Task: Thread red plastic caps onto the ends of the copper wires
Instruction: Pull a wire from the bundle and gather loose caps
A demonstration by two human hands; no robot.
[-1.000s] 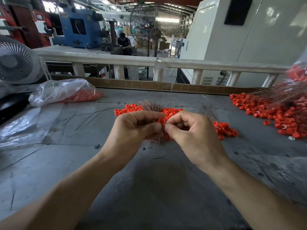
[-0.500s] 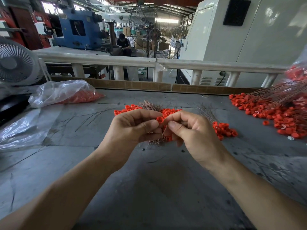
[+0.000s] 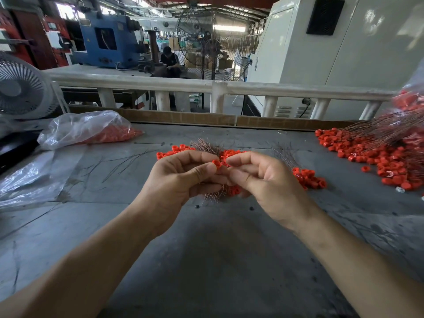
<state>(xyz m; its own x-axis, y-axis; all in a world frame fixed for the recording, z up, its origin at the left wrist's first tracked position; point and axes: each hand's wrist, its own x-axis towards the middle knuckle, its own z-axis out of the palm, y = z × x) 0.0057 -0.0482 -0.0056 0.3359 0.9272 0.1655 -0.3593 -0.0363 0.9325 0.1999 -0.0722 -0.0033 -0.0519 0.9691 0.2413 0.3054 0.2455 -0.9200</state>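
My left hand (image 3: 181, 177) pinches a red cap (image 3: 216, 163) between thumb and forefinger and also grips a bundle of copper wires (image 3: 207, 145) that sticks out above and below the fist. My right hand (image 3: 263, 182) is just right of the cap with its fingertips pinched together, apparently on a thin wire too fine to make out. Both hands hover over a small pile of loose red caps (image 3: 307, 176) on the grey table (image 3: 206, 249).
A large heap of red caps with capped wires (image 3: 376, 152) lies at the right. A plastic bag of caps (image 3: 91, 131) and a flat plastic sheet (image 3: 29, 180) lie at the left beside a fan (image 3: 20, 88). Loose dark wires (image 3: 124, 161) lie left of centre.
My right hand has loosened and drawn slightly right of the cap, its fingers less tightly pressed against my left hand. The left hand keeps the cap and bundle in place.
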